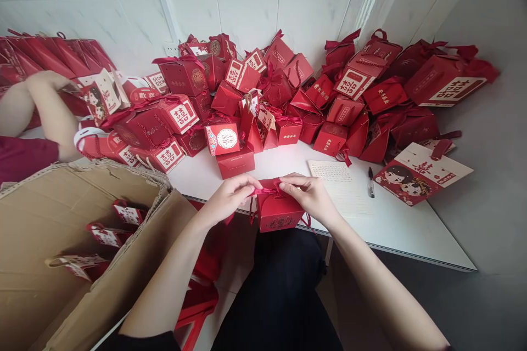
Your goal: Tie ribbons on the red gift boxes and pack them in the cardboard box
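Observation:
A small red gift box [276,213] with a red ribbon [267,191] on top stands at the near edge of the white table [395,225]. My left hand [228,196] pinches the ribbon from the left side. My right hand [308,192] pinches it from the right, fingers pressed together over the box top. Both hands are closed on the ribbon, level with the box lid.
A heap of red gift boxes [288,93] covers the table's back. A lined paper sheet [341,186], a black pen [370,181] and a flat printed card [415,173] lie to the right. An open cardboard carton [82,241] holding several boxes sits at left. Another person's arm [45,109] reaches in at far left.

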